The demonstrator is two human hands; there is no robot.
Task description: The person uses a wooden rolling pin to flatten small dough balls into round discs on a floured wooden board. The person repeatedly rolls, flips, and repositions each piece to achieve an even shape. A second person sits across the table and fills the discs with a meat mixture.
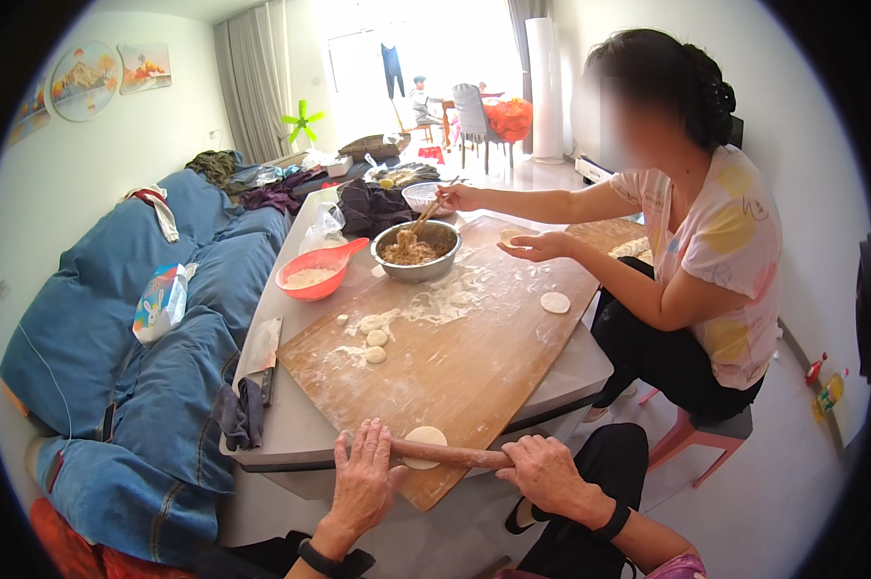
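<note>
A wooden rolling pin (453, 454) lies across a round dough wrapper (426, 436) at the near corner of a floured wooden board (471, 347). My left hand (366, 470) rests on the pin's left end, its fingers stretched over the wood. The right end is gripped by my right hand (547, 474), the fingers curled around it. Several small flattened dough pieces (376, 338) sit towards the board's left side. Another rolled wrapper (555, 302) lies near the right edge. At the board's far side stands a metal bowl of filling (416, 271).
A co-worker (725, 268) sits at right, holding chopsticks (429, 211) in the bowl and a wrapper (509, 237) on one palm. A red strainer (312, 279) with flour, a cleaver (268, 354) and a dark cloth (241, 414) are on the table's left. A blue sofa (160, 405) stands beyond.
</note>
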